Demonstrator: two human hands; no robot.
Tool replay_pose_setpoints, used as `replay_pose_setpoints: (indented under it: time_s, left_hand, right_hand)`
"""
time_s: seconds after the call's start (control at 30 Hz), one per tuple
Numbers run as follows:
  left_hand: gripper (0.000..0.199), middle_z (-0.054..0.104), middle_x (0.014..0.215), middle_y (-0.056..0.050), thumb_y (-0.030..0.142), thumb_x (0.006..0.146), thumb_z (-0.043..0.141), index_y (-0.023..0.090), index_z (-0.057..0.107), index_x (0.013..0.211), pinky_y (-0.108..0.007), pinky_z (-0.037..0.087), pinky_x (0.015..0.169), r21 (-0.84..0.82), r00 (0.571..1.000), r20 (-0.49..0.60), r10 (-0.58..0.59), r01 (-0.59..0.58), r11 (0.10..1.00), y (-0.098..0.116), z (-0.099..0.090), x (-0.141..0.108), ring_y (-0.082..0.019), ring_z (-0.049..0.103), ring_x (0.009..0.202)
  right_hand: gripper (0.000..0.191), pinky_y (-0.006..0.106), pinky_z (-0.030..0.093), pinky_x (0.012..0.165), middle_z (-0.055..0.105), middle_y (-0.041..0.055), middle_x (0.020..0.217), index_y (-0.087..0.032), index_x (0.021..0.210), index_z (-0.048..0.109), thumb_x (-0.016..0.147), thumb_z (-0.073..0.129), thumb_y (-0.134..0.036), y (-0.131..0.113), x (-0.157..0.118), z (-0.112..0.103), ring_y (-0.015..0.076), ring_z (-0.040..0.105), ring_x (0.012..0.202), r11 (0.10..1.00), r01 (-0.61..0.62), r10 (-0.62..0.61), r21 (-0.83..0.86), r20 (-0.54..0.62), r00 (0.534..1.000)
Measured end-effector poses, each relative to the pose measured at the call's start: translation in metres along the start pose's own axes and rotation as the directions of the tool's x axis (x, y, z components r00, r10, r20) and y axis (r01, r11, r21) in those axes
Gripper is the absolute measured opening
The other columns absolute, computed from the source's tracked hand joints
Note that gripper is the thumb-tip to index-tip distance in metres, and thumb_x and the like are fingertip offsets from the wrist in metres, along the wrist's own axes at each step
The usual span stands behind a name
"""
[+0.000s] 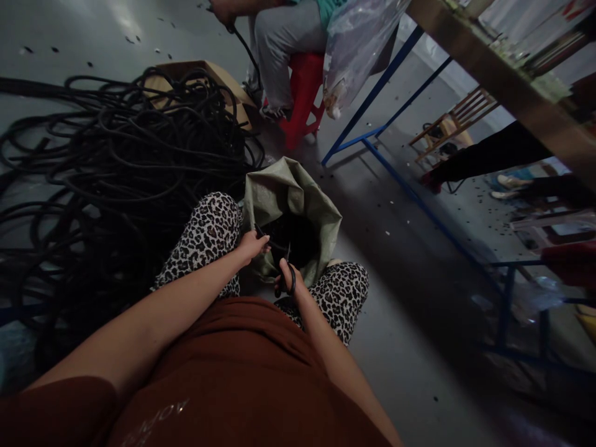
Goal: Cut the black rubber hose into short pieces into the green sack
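Between my knees stands an open grey-green woven sack [326, 214] with dark contents that I cannot make out. Over its left rim my left hand [254, 244] is closed on a thin black cord [274, 245], which reaches across the sack's mouth. My right hand [291, 280] grips a pair of scissors [292, 279] with black handles, at the near rim. The blades point away from me, close to the cord; whether they touch it cannot be seen. A large tangle of black cord [116, 149] lies on the floor to my left.
Behind the tangle is a cardboard box [223, 81]. Ahead, a person in grey trousers [284, 43] sits on a red stool [302, 93], beside a hanging clear plastic bag [354, 49]. A table with blue legs [372, 93] stands to the right. Small black scraps dot the floor.
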State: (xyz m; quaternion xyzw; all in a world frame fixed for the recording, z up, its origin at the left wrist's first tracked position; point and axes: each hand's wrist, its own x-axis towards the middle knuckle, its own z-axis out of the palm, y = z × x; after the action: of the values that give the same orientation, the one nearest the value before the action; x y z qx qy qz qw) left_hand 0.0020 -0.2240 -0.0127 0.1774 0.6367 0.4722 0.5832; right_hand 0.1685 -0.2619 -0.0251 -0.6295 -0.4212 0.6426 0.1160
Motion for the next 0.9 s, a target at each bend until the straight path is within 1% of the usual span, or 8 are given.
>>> replay_pose_setpoints:
  time_s: [0.23,0.4,0.57,0.67,0.8,0.9]
  left_hand:
    - [0.011,0.058,0.060,0.002,0.013,0.075,0.063,0.013,0.052,0.077,-0.022,0.049,0.050,0.061,1.000,0.027,0.017,-0.018,0.998,0.003,0.000,-0.002,-0.010,0.058,0.049]
    - [0.012,0.058,0.064,0.001,0.013,0.073,0.065,0.013,0.054,0.078,-0.019,0.046,0.047,0.069,0.999,0.050,0.005,-0.009,0.998,0.004,0.001,-0.005,-0.009,0.059,0.050]
    - [0.017,0.058,0.066,0.000,0.018,0.071,0.068,0.013,0.055,0.079,-0.018,0.045,0.046,0.027,0.999,0.049,-0.017,0.015,1.000,0.007,0.000,-0.009,-0.009,0.058,0.051]
    - [0.018,0.057,0.063,0.001,0.022,0.072,0.068,0.013,0.055,0.080,-0.018,0.045,0.045,0.027,0.999,0.041,-0.032,0.031,0.999,0.009,0.000,-0.009,-0.008,0.057,0.050]
    - [0.015,0.055,0.057,0.002,0.024,0.075,0.065,0.013,0.055,0.077,-0.018,0.043,0.043,0.070,0.999,0.031,-0.035,0.033,0.997,0.008,0.000,-0.009,-0.008,0.054,0.046]
    - [0.015,0.055,0.056,0.002,0.024,0.075,0.065,0.013,0.054,0.075,-0.018,0.042,0.043,0.081,0.999,0.033,-0.031,0.028,0.996,0.006,0.000,-0.008,-0.008,0.053,0.045]
  right_hand:
    - [0.050,0.020,0.040,0.039,0.060,0.0014,0.060,-0.014,0.106,0.053,0.087,0.041,-0.058,-0.004,-0.001,0.001,0.0146,0.059,0.046,0.999,-0.012,0.012,0.039,-0.006,1.000]
    - [0.046,0.020,0.040,0.038,0.055,-0.0013,0.053,-0.014,0.101,0.053,0.089,0.038,-0.057,-0.014,-0.009,-0.001,0.0125,0.055,0.039,0.998,-0.042,0.044,0.041,-0.043,0.998]
    - [0.039,0.018,0.039,0.035,0.050,-0.0046,0.047,-0.016,0.087,0.052,0.087,0.044,-0.054,-0.019,-0.017,-0.003,0.0102,0.049,0.034,0.999,0.033,-0.033,-0.004,-0.096,0.995]
    - [0.038,0.017,0.036,0.032,0.046,-0.0062,0.043,-0.016,0.083,0.051,0.085,0.045,-0.054,-0.018,-0.017,-0.003,0.0093,0.046,0.031,0.997,0.075,-0.076,-0.015,-0.119,0.990]
    - [0.036,0.017,0.032,0.029,0.041,-0.0079,0.040,-0.016,0.079,0.050,0.085,0.046,-0.052,-0.017,-0.016,-0.001,0.0088,0.042,0.028,0.997,0.076,-0.080,-0.032,-0.147,0.986]
    - [0.033,0.018,0.033,0.029,0.040,-0.0075,0.041,-0.017,0.077,0.050,0.085,0.047,-0.049,-0.016,-0.017,-0.002,0.0091,0.042,0.029,0.995,0.071,-0.083,-0.071,-0.175,0.981]
